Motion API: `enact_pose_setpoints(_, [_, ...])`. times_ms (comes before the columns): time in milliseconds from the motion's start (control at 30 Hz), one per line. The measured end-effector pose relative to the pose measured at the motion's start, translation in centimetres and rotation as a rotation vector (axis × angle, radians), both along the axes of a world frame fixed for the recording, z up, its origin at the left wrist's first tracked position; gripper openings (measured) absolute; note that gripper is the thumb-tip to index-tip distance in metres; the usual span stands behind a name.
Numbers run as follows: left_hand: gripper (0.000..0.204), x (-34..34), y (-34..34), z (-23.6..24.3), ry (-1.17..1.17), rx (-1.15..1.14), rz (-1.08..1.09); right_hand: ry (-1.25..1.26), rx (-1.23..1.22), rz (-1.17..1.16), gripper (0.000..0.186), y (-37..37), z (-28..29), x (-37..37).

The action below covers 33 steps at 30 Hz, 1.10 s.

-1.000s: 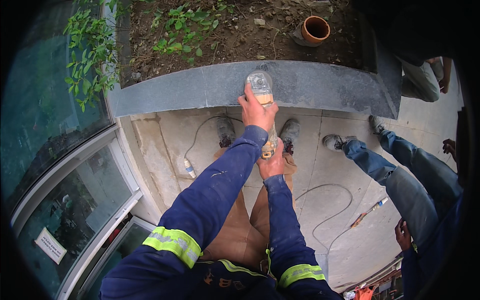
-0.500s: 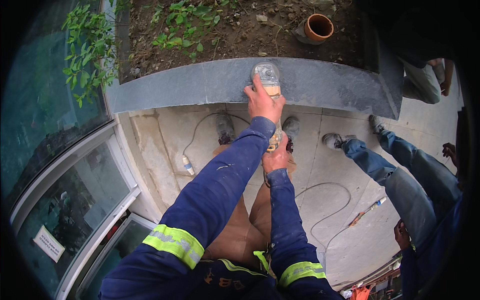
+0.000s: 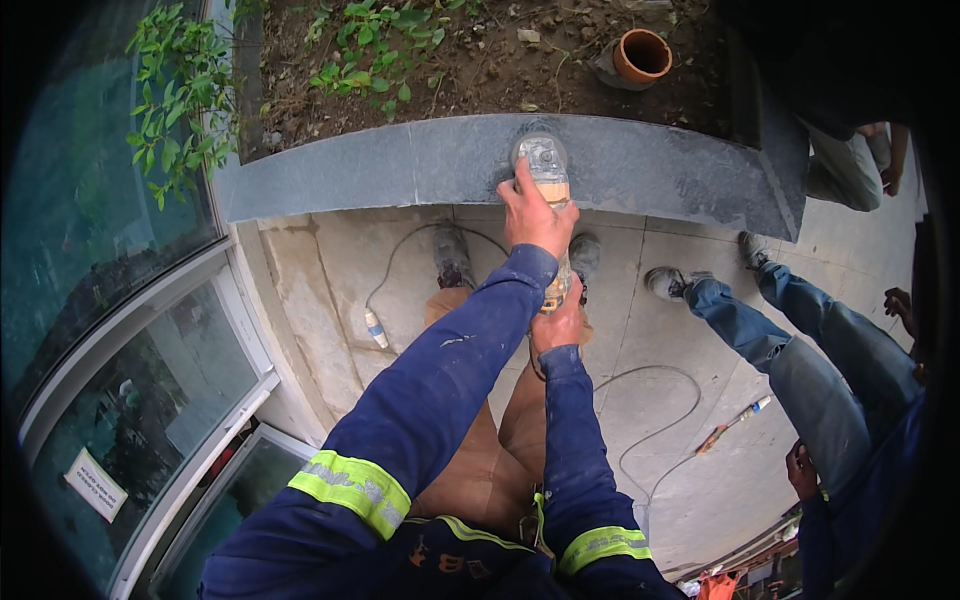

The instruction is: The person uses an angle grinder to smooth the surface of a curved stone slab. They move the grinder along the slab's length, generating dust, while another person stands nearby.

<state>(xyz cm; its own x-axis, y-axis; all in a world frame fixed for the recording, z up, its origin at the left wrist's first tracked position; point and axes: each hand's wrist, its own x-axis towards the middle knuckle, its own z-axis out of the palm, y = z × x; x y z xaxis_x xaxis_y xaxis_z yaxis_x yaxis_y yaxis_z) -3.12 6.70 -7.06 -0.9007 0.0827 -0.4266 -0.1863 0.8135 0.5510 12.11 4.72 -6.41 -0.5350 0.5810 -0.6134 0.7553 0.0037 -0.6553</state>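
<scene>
Both my hands hold a dusty angle grinder (image 3: 551,190), its round disc laid on the grey stone ledge (image 3: 330,180). My left hand (image 3: 537,218) is closed around the front of the body, with its index finger stretched toward the grinder's head. At the rear end, my right hand (image 3: 560,325) is wrapped around the yellowish handle. Part of the body is hidden by my left sleeve and fingers. Around the disc the stone looks darker.
Beyond the ledge lies a soil bed (image 3: 480,70) with green plants and an orange pot (image 3: 641,58). Cables with connectors (image 3: 375,328) trail over the paved floor. Glass panels (image 3: 110,250) stand at left. At right are a person in jeans (image 3: 815,360) and another person's leg (image 3: 845,170).
The grinder and both my hands have shifted slightly to the right and a little nearer along the ledge. My grip stays the same.
</scene>
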Motion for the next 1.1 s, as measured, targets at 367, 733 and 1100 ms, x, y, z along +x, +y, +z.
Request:
enact_pose_setpoints(367, [0.095,0.0,-1.5,0.2,-0.006,-0.026,0.012,0.029,-0.107,-0.024,0.084,-1.0,-0.1,0.4])
enact_pose_setpoints(733, [0.091,-0.7,-0.7,-0.7,0.071,0.031,-0.004,-0.067,-0.041,-0.008,0.083,-0.5,0.0,-1.6])
enact_pose_setpoints(1100, [0.092,0.0,0.0,-0.6,0.054,0.059,-0.014,-0.003,0.095,-0.003,0.08,-0.8,-1.0,-0.2])
